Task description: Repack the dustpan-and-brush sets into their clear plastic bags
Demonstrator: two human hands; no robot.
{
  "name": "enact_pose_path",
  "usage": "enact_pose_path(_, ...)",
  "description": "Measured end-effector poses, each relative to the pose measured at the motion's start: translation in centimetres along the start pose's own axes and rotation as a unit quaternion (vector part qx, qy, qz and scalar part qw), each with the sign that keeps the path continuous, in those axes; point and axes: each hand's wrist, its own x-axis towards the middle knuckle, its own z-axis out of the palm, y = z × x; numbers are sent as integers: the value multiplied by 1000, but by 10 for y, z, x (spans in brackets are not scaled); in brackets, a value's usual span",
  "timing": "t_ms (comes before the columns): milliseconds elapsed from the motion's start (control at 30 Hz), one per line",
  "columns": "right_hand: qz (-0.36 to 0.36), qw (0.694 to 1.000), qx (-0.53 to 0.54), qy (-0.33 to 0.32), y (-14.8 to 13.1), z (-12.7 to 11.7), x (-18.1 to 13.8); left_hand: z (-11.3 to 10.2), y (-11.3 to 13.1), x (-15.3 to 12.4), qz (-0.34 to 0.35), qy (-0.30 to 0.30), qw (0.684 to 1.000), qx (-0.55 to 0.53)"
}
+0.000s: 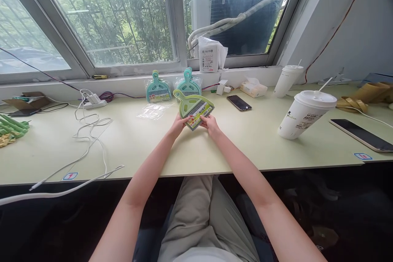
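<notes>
A green mini dustpan and brush set (192, 104) with a printed label is held tilted above the table, its handle pointing up and left. My left hand (179, 126) grips its lower left edge, and my right hand (210, 124) pinches its lower right side. Behind it, against the window ledge, stand teal dustpan sets (188, 80) in clear wrap, several of them close together. To their left is another teal dustpan set (158, 89) with a green brush handle. Clear plastic bags (153, 110) lie flat on the table in front of that one.
White cables (92, 131) and a power strip (93, 102) spread over the left of the table (135, 153). On the right are a phone (239, 102), tissues (253, 87), two lidded cups (302, 116) and a larger phone (364, 135). A paper-wrapped pack (209, 57) sits on the ledge.
</notes>
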Motion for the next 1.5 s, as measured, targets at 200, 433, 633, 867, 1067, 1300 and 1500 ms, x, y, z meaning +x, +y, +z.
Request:
enact_pose_path(200,1,1000,12,5,0,0,0,-2,-5,3,-4,13,1000,-12)
enact_pose_path(433,1,1000,18,17,1,1,1,1,-2,1,-4,1,1000,-15)
enact_pose_path(633,2,1000,19,16,0,1,0,2,1,-1,-4,-2,1000,-9)
enact_pose_path(867,4,1000,10,21,2,1,2,2,0,0,9,-3,1000,-16)
enact_pose_path(1067,5,1000,20,23,1,3,1,-1,-1,0,-1,-5,1000,-14)
enact_pose_path(1300,18,999,17,27,-2,6,-2,2,2,-3,12,4,1000,-23)
enact_pose_path(1500,25,999,19,23,-2,5,-2,2,2,-3,9,10,1000,-10)
